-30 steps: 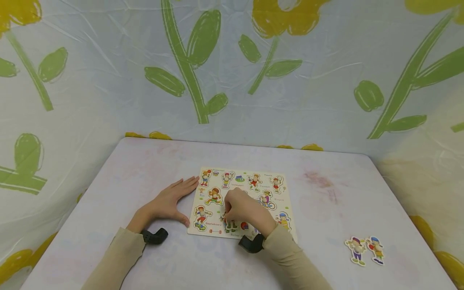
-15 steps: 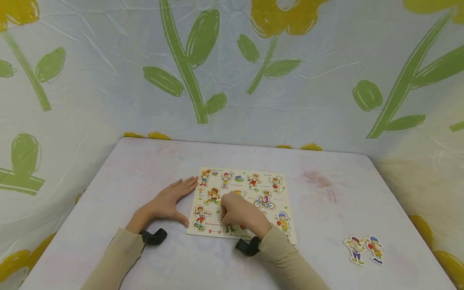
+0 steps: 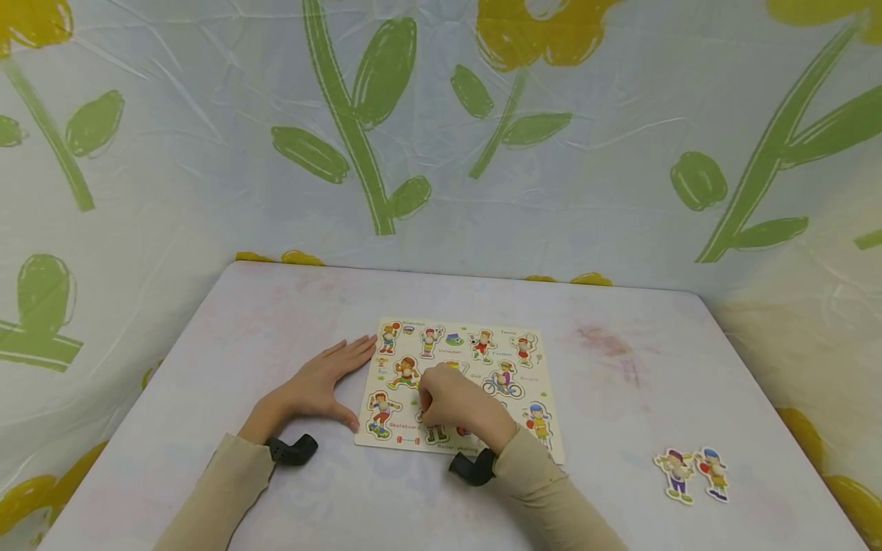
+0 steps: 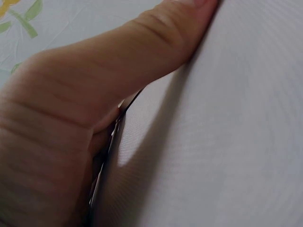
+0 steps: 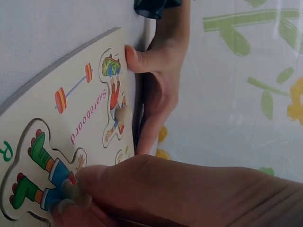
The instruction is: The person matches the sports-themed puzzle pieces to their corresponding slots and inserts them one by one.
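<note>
My right hand (image 3: 458, 402) pinches the knob (image 5: 75, 193) of a roller-skater puzzle piece (image 5: 54, 182) between thumb and fingertips. This piece lies within its outlined place on the wooden peg puzzle board (image 3: 530, 392), in the near row; my fingers hide its upper part. At the board's left edge, my left hand (image 3: 320, 390) lies on the table with fingers straight, its fingertips and thumb tip at the edge. A skateboarder piece (image 5: 115, 97) with a round knob sits in the board beside the roller skater.
Two loose puzzle pieces lie on the table to the right: a figure in purple trousers (image 3: 677, 476) and a figure in a blue cap (image 3: 713, 476). The table (image 3: 620, 398) backs onto a flower-patterned cloth (image 3: 592, 191). Dark wrist cameras sit below both hands.
My right hand has shifted slightly left and nearer me over the roller-skater piece, then held there through the last half second. The left hand stays by the board's edge.
</note>
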Demonstrator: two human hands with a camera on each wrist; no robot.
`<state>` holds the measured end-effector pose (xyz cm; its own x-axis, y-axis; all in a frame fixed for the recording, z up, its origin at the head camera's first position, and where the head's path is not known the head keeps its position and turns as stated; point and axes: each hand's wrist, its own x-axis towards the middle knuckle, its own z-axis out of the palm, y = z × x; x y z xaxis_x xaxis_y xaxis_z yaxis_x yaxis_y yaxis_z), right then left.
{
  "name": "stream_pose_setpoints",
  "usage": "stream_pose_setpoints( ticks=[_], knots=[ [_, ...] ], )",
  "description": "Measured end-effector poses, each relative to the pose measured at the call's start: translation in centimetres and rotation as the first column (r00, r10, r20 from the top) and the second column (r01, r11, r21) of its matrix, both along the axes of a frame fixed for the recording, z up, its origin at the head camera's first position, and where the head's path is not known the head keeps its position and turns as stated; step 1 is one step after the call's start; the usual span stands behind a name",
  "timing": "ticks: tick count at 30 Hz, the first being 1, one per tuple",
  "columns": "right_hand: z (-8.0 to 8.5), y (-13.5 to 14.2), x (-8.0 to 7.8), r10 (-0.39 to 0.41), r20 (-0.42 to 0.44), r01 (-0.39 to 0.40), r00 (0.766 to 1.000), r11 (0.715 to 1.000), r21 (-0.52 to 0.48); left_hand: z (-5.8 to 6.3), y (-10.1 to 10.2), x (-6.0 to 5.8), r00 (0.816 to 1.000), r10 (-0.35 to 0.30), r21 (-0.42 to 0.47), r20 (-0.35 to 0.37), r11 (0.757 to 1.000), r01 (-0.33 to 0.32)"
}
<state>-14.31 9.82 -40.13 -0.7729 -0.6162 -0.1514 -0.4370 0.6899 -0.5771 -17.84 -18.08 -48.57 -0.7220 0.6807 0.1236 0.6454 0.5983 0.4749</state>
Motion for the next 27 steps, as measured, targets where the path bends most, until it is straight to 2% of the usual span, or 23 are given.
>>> stream_pose_setpoints(
  ticks=[6, 11, 15, 21, 27],
  knots=[
    [0.1, 0.1, -0.2, 0.018, -0.02, -0.018, 1.0, 1.0, 0.011, -0.2, -0.1, -0.1, 1.0, -0.004, 0.01, -0.005, 1.0, 0.004],
    [0.6, 0.2, -0.3, -0.009, -0.013, 0.01, 1.0, 1.0, 0.023, -0.1, -0.1, -0.1, 1.0, -0.004, 0.016, -0.004, 1.0, 0.004],
    [1.2, 0.4, -0.3, -0.028, -0.046, 0.029, 0.999, 0.999, 0.024, 0.0, 0.0, 0.0, 1.0, 0.0, 0.014, 0.002, 1.0, 0.0],
    [2.4, 1.1, -0.3, -0.034, -0.137, 0.03, 0.99, 0.999, -0.033, 0.0, 0.0, 0.0, 1.0, 0.005, 0.013, 0.005, 1.0, -0.005],
    [3.9, 2.2, -0.1, -0.068, -0.173, 0.052, 0.983, 0.994, -0.092, 0.1, 0.0, 0.1, 1.0, 0.001, 0.01, -0.002, 1.0, -0.001]
  ],
)
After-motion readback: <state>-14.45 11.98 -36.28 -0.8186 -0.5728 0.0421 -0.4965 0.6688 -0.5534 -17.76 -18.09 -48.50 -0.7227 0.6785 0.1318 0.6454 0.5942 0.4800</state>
